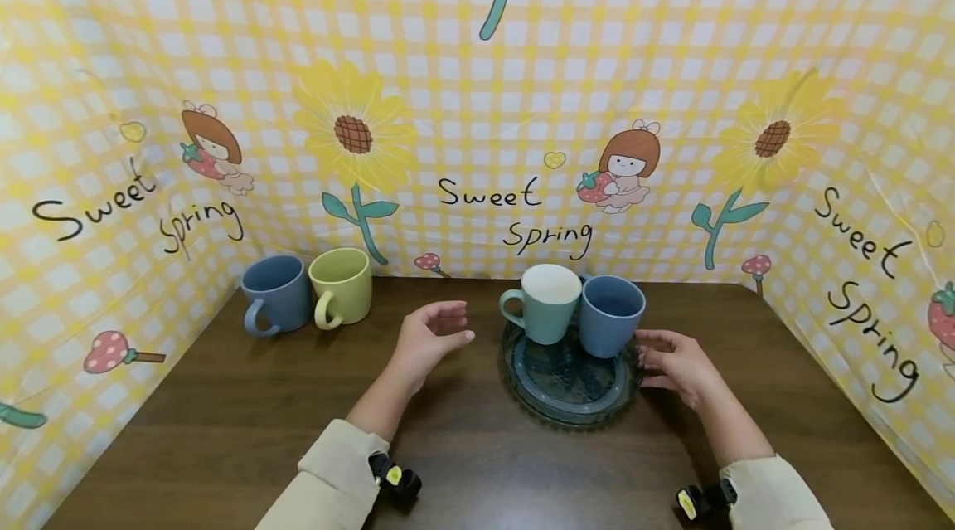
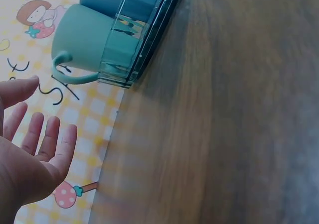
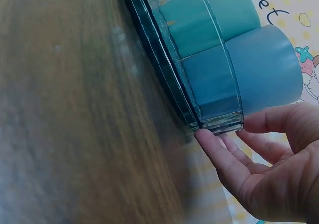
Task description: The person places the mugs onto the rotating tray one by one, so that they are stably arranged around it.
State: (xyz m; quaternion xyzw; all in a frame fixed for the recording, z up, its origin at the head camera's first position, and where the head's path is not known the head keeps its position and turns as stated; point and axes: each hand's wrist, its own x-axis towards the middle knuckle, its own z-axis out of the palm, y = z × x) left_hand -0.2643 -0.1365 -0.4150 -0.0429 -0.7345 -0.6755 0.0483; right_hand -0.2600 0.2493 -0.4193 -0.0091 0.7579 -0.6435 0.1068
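A teal mug [image 1: 550, 306] and a blue mug [image 1: 612, 318] stand side by side at the far part of a round dark glass tray [image 1: 570, 414]. The teal mug's handle points left. At the tray's right side my right hand [image 1: 675, 364] touches the rim with its fingertips, close to the blue mug; the right wrist view shows the fingers [image 3: 224, 157] against the outer wall. My left hand [image 1: 429, 343] hovers left of the tray, thumb and fingers apart, holding nothing. It is nearest to the teal mug's handle [image 2: 75, 78].
Another blue mug [image 1: 279, 298] and a yellow-green mug [image 1: 343, 285] stand at the back left of the brown wooden table [image 1: 462, 464]. A yellow checked cloth [image 1: 462, 99] with printed flowers and words hangs behind the table and along both sides.
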